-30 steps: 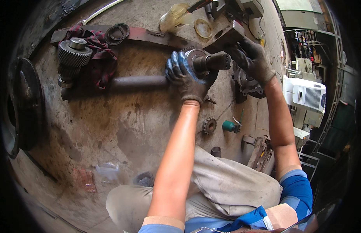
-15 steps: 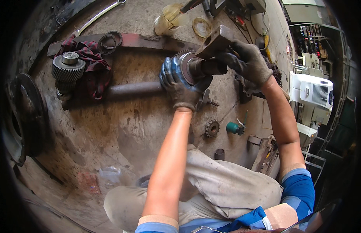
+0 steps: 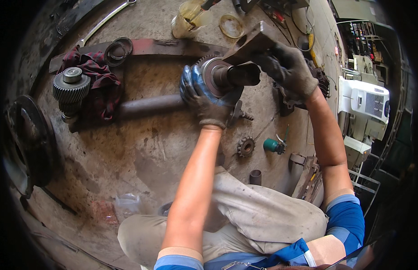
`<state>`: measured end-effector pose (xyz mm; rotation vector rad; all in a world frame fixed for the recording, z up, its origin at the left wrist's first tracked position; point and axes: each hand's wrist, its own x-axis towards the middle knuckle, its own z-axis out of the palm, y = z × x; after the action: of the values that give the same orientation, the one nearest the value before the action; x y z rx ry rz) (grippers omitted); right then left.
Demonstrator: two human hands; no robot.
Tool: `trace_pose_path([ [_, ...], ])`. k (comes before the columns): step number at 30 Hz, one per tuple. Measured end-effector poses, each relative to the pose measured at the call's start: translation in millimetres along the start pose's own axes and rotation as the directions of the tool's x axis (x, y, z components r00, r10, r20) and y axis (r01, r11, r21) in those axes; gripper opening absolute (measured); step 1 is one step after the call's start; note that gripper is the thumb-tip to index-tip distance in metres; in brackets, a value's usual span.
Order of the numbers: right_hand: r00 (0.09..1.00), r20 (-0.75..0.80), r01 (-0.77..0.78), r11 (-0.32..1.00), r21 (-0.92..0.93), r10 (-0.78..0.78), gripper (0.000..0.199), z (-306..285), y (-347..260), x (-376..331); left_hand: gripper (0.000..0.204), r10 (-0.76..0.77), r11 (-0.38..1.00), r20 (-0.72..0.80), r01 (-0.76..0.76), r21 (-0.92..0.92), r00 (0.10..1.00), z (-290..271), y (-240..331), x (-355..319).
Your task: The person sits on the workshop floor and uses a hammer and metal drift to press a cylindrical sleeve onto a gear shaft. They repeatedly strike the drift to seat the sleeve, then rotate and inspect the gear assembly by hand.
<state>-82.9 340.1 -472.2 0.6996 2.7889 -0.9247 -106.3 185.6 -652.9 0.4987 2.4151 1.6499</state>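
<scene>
My left hand (image 3: 203, 101), in a grey glove with blue-coated fingers, is closed round the side of a bearing (image 3: 212, 75) on a shaft assembly. A dark short pipe (image 3: 245, 74) juts from the bearing toward the right. My right hand (image 3: 287, 67), also gloved, grips a heavy steel block (image 3: 251, 42), which is tilted above the pipe's open end. From these frames I cannot tell if block and pipe touch. Behind the bearing, gear teeth (image 3: 204, 58) show in part. A long round bar (image 3: 150, 105) lies to the left of my left hand.
Left stands a gear shaft (image 3: 71, 87) beside a plaid cloth (image 3: 101, 76) and black rings (image 3: 118, 51). A curved metal bar (image 3: 168, 48) crosses behind. On the floor are a small sprocket (image 3: 245, 146), a green torch-like tool (image 3: 272, 145), a short tube (image 3: 255, 177) and a tub (image 3: 182, 27).
My right hand has shifted slightly right and down with the steel block, whose edge has drawn up off the pipe, baring more of it. My left hand keeps its hold on the bearing.
</scene>
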Motion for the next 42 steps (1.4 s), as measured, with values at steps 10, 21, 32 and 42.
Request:
trace_pose_path([
  [10, 0.981, 0.02, 0.192, 0.973, -0.127, -0.191, 0.034, 0.6, -2.7, -7.4, 0.102, 0.285, 0.95, -0.17, -0.254, 0.183, 0.943, -0.2, 3.9, 6.7],
  [21, 0.893, -0.275, -0.012, 0.628, 0.778, 0.358, 0.04, 22.4, 19.9, -57.2, 0.044, 0.568, 0.811, 0.176, -0.583, 0.05, 0.804, 0.5, 17.8, 49.6],
  [32, 0.846, -0.275, -0.108, 0.652, 0.75, 0.457, 0.055, 83.8, 44.5, -105.8, 0.075, 0.35, 0.935, 0.68, -0.288, -0.208, 0.645, -40.8, 26.0, 63.4],
  [42, 0.858, -0.269, -0.164, 0.729, 0.665, 0.438, 0.048, 97.7, 25.8, -100.4, 0.042, 0.294, 0.953, 0.569, -0.285, -0.107, 0.768, -56.5, -2.0, 43.8],
])
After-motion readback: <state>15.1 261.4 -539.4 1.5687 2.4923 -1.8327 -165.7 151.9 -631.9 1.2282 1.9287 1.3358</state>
